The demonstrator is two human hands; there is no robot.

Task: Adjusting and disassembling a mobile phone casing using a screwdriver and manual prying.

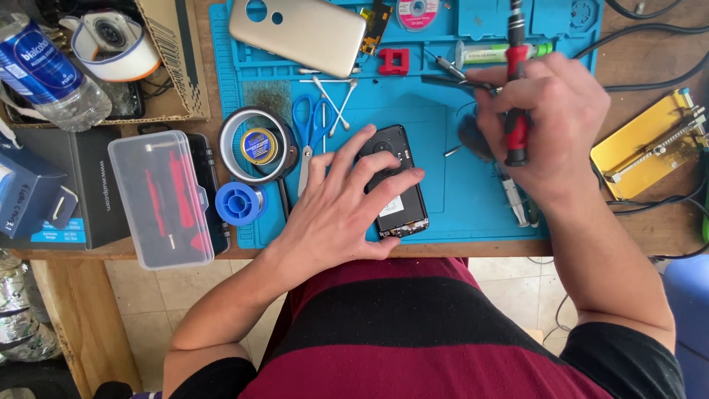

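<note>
Your left hand lies flat, fingers spread, pinning the opened phone near the blue mat's front edge, while your right hand grips a red screwdriver over open mat.

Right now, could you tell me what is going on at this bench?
A person sits at a wooden desk with a blue work mat. The left hand presses flat on an opened black phone lying on the mat. The right hand holds a red-and-black screwdriver upright above the mat, off the phone. A gold back cover, blue scissors and cotton swabs lie nearby.
</note>
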